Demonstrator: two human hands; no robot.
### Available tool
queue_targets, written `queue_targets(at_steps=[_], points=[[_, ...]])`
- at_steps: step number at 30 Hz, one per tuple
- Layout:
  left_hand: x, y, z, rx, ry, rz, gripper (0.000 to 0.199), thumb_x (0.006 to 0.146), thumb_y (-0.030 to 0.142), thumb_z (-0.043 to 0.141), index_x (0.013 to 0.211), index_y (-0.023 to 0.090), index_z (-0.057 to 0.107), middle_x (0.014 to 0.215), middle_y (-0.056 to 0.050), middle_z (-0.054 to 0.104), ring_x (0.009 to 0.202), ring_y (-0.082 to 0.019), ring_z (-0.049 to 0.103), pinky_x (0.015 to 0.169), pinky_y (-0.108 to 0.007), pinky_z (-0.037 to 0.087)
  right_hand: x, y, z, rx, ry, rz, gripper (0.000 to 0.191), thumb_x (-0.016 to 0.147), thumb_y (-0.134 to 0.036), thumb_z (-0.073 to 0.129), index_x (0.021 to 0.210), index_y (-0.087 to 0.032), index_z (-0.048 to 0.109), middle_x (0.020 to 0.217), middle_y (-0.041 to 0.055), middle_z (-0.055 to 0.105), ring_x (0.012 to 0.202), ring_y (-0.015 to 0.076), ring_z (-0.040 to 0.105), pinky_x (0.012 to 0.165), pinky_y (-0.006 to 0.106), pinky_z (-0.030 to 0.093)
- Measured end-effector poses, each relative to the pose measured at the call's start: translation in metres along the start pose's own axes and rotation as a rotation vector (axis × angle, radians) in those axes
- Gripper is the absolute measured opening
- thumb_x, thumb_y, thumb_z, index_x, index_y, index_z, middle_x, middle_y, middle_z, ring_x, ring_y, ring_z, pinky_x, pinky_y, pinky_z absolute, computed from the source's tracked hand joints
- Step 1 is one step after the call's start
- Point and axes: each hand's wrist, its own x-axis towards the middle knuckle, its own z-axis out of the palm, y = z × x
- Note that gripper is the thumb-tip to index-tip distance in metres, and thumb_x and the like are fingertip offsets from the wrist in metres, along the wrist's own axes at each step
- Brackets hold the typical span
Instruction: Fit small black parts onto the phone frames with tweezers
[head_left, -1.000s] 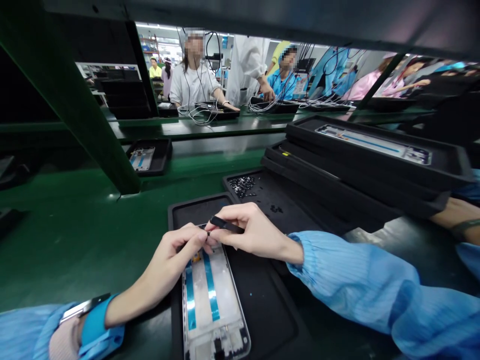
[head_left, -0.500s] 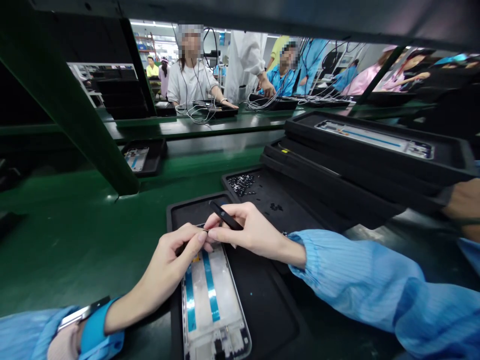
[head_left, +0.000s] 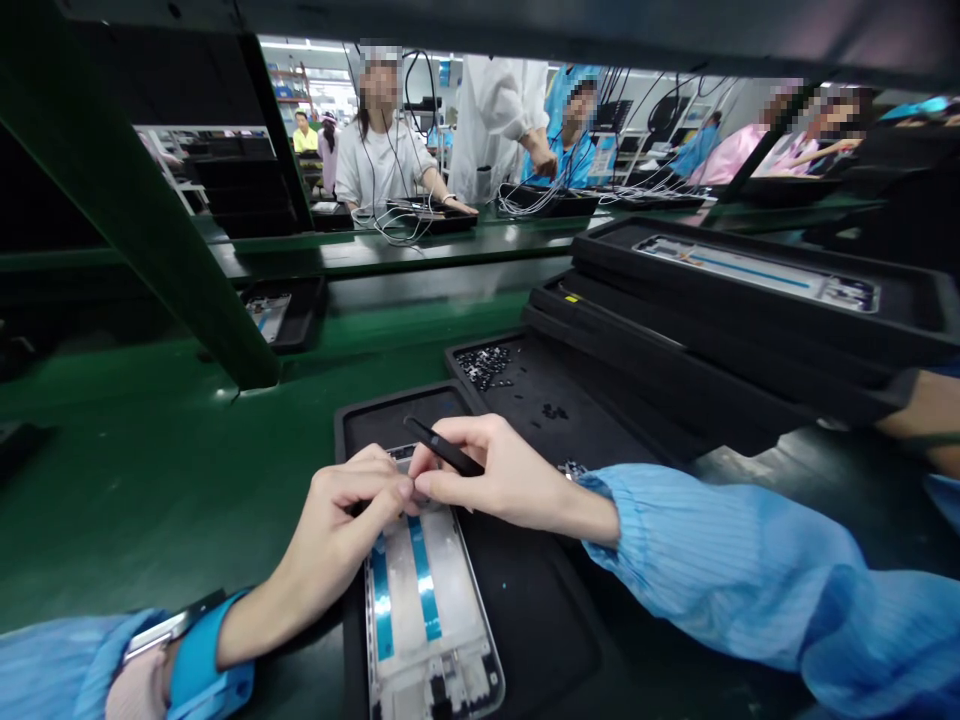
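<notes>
A phone frame (head_left: 420, 600) with two blue strips lies in a black tray (head_left: 517, 620) in front of me. Over its far end both hands meet, fingertips close together. My left hand (head_left: 349, 515) is closed in a pinch of thumb and fingers; anything between them is too small or hidden. A slim black pen-like tool (head_left: 442, 446) runs through my right hand (head_left: 499, 475), held under the curled fingers, one end pointing up and left. The right thumb and index finger also pinch near the left fingertips, where I cannot make out any small part.
A second black tray (head_left: 600, 400) holds small dark parts (head_left: 484, 366). Stacked black trays (head_left: 697, 330) stand at right, a phone frame (head_left: 757, 270) on top. A green post (head_left: 187, 270) slants down at left. Co-workers sit across the bench; another person's arm (head_left: 926, 405) shows at right.
Both hands have shifted slightly towards me over the phone frame, uncovering more of its far end. The black tool moved with the right hand. Across the bench, a co-worker's hand has lifted.
</notes>
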Motion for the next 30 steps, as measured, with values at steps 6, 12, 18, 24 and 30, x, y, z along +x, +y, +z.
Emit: queue_targets(at_steps=[6,12,18,24,30], points=[[-0.0014,-0.0002,-0.0003,-0.032,-0.038,-0.001,0.034,0.089,0.023,0.043,0.062,0.015,0.061,0.065,-0.003,0.062,0.068,-0.016,0.05,0.068,-0.029,0.037,0.001,-0.0007,-0.0001,0.081,0.008,0.043,0.005,0.07,-0.016,0.063,0.072,-0.013,0.06,0.064,-0.0018,0.057,0.054,0.006,0.048,0.05,0.017,0.039],[-0.0005,0.0014,-0.0002,-0.01,-0.036,0.021,0.035,0.09,0.027,0.042,0.063,0.015,0.061,0.063,-0.004,0.061,0.067,-0.016,0.05,0.068,-0.03,0.038,0.0007,0.0007,0.0025,0.175,0.002,0.055,0.004,0.07,-0.012,0.06,0.071,-0.013,0.057,0.061,-0.0028,0.057,0.053,0.0053,0.048,0.05,0.016,0.038],[-0.0002,0.0008,0.0015,-0.012,0.015,0.001,0.032,0.086,0.022,0.049,0.058,0.016,0.063,0.057,-0.002,0.062,0.063,-0.015,0.05,0.064,-0.028,0.038,-0.0001,0.0006,0.0052,0.033,0.008,0.0,0.003,0.073,-0.011,0.056,0.072,-0.013,0.057,0.062,-0.0031,0.055,0.056,0.006,0.048,0.053,0.016,0.039],[0.0002,0.001,0.0013,-0.066,0.09,-0.089,0.038,0.084,0.025,0.046,0.051,0.016,0.061,0.054,-0.003,0.058,0.061,-0.016,0.046,0.059,-0.029,0.035,-0.0033,-0.0006,0.008,-0.296,0.13,-0.258,0.006,0.069,-0.013,0.064,0.076,-0.013,0.063,0.075,0.0021,0.063,0.061,0.0094,0.056,0.054,0.018,0.043],[-0.0007,-0.0017,0.0009,-0.111,0.06,-0.137,0.042,0.086,0.029,0.043,0.046,0.016,0.048,0.052,0.0,0.043,0.059,-0.014,0.037,0.057,-0.028,0.031,-0.0051,0.0063,0.0051,-0.485,0.151,-0.522,0.007,0.077,-0.018,0.062,0.082,-0.014,0.064,0.076,0.0051,0.065,0.066,0.0116,0.06,0.061,0.021,0.048]])
